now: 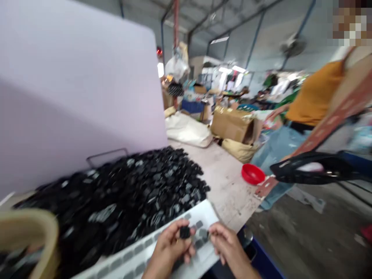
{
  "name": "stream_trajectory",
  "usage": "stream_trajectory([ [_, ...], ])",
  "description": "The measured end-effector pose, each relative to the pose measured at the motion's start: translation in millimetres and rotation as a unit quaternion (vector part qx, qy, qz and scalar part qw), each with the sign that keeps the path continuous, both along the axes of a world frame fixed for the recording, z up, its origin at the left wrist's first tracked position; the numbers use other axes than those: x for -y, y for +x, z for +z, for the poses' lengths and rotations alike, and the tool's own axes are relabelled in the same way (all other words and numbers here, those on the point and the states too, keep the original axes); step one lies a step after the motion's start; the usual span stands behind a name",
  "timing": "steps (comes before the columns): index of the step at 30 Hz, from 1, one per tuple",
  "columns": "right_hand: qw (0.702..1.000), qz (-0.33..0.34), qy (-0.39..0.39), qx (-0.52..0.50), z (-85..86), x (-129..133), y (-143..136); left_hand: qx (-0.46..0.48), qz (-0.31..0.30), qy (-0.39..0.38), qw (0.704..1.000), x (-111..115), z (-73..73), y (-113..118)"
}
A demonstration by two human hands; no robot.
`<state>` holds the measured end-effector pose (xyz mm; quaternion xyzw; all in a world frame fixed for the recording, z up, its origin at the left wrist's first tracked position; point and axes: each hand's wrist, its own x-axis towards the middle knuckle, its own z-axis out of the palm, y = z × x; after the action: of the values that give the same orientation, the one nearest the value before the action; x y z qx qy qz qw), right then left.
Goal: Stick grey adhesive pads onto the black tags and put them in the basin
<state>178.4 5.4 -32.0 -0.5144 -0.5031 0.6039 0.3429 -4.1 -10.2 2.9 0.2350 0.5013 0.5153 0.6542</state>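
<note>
My left hand [173, 246] pinches a small black square piece [185, 232] between thumb and fingers, above a white board [207, 211]. Just to its right, my right hand [228, 244] is closed in a pinch, apart from the black piece. A tiny dark bit shows at those fingertips, too small to name. Grey square pads [139, 248] lie in rows on the white board under both hands. Beyond the board spreads a large heap of small black pieces [151, 182], some with shiny faces.
A yellowish tub [43, 224] stands at the near left. A pale upright panel [87, 77] backs the heap. On the table [223, 174] sits a red bowl [252, 174]. Behind are a white sack [188, 130] and cardboard box [232, 124]. A person in orange [316, 93] stands at right.
</note>
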Motion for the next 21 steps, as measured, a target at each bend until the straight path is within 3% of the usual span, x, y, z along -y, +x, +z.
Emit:
stream_trajectory([
  [1,1.000,0.003,-0.006,-0.020,-7.8,0,1,0.026,-0.054,0.016,0.998,1,-4.7,-4],
  [3,0.998,-0.007,-0.030,-0.052,-15.4,-2,5,0.050,-0.073,0.024,0.996,3,-10.0,-10],
  [8,0.996,-0.027,-0.030,-0.085,1.7,2,11,0.085,-0.089,0.021,0.992,5,-10.6,-8],
  [12,0.993,-0.019,0.107,0.035,19.6,8,5,0.092,-0.107,0.026,0.990,6,-12.4,-3],
  [16,0.955,0.043,0.260,0.135,26.8,10,-3,0.091,-0.113,0.023,0.989,9,-11.2,1],
  [21,0.926,0.089,0.329,0.161,22.0,9,-9,0.094,-0.111,0.022,0.989,11,-7.5,5],
])
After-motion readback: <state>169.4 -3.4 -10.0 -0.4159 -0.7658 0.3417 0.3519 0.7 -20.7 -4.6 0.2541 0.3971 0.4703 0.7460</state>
